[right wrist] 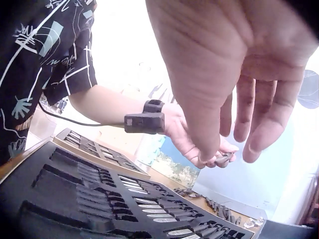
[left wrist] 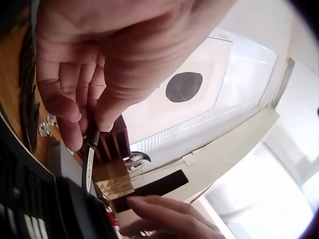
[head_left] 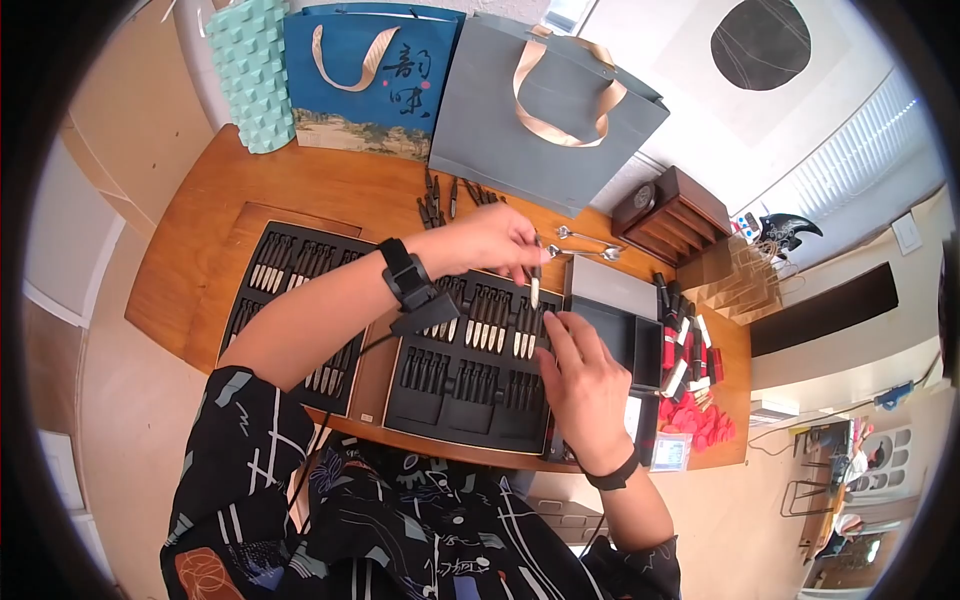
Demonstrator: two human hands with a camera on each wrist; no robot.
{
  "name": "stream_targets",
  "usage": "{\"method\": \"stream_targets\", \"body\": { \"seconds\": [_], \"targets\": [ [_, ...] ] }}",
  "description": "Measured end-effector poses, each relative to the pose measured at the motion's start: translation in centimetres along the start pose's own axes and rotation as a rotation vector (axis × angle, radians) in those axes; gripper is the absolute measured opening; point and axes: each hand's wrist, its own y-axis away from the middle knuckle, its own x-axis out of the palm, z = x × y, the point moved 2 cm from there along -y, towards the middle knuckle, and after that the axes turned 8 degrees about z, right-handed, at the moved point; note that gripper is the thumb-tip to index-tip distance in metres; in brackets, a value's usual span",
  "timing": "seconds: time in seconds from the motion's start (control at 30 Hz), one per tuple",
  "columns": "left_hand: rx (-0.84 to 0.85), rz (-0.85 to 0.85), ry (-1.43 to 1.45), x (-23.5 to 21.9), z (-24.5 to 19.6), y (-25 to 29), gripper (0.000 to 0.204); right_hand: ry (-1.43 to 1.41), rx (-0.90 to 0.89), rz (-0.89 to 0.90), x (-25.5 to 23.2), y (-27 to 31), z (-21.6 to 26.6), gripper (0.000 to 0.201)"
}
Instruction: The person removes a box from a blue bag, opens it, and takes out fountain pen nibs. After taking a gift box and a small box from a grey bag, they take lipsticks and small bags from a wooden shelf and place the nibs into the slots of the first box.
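My left hand (head_left: 490, 242) pinches a slim dark-handled piece with a pale, blade-like end (left wrist: 89, 167) between thumb and fingers. The pale end points down over the upper right of a black slotted tray (head_left: 480, 428). Rows of similar dark pieces with pale tips (head_left: 487, 335) fill the tray's upper slots, and darker ones (head_left: 427, 372) lie in the lower slots. My right hand (head_left: 590, 390) hovers at the tray's right edge, its fingers loosely extended and holding nothing. In the right wrist view those fingers (right wrist: 271, 119) hang relaxed above the tray.
A second filled tray (head_left: 300, 238) lies to the left under my left forearm. Loose dark pieces (head_left: 432, 200) and two silvery utensils (head_left: 590, 250) lie behind. Paper bags (head_left: 540, 110) stand at the back. Dark boxes (head_left: 612, 290) and red items (head_left: 695, 420) are on the right.
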Motion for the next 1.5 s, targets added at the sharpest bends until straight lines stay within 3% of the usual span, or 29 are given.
{"method": "stream_targets", "body": {
  "seconds": [0.07, 0.23, 0.47, 0.57, 0.63, 0.67, 0.73, 0.97, 1.03, 1.13, 1.5],
  "targets": [
    [-0.119, 0.144, 0.08, 1.8, -0.9, 0.5, 0.027, 0.02, 0.004, -0.005, -0.1, 0.0, 0.0, 0.034],
    [-0.232, 0.207, 0.164, 4.6, 0.3, 0.0, 0.028, 0.044, -0.078, 0.003, 1.0, 1.2, -0.7, 0.027],
    [-0.286, 0.221, 0.237, 5.7, 1.7, -0.9, 0.029, 0.056, -0.004, -0.099, 1.2, 1.8, -1.5, 0.018],
    [-0.226, 0.16, 0.032, 5.4, 3.1, -1.5, 0.028, 0.034, 0.023, -0.085, 1.3, 1.5, -2.4, 0.013],
    [0.122, -0.071, -0.523, 5.0, 3.4, -1.0, 0.022, 0.015, 0.033, -0.06, 1.5, 1.4, -2.7, 0.009],
    [0.121, -0.071, -0.524, 4.9, 4.0, -0.9, 0.022, 0.013, 0.033, -0.06, 1.5, 1.4, -2.8, 0.009],
    [0.25, -0.116, -0.825, 5.0, 4.0, -0.5, 0.025, 0.012, 0.023, -0.018, 1.6, 1.2, -2.7, 0.008],
    [0.181, 0.137, -1.061, 5.8, 3.0, 1.1, 0.045, 0.09, 0.088, 0.059, 3.2, 0.8, -3.2, 0.007],
    [0.282, 0.163, -1.11, 6.3, 3.9, 1.2, 0.058, 0.105, 0.095, 0.133, 3.6, 0.7, -3.4, 0.009],
    [0.265, 0.233, -1.195, 6.7, 4.2, 1.7, 0.065, 0.09, 0.111, 0.271, 3.9, 0.9, -3.6, 0.015],
    [0.21, 0.225, -1.362, 7.4, 4.3, 2.1, 0.068, 0.119, 0.072, 0.408, 5.2, 1.5, -2.7, 0.026]
  ]
}}
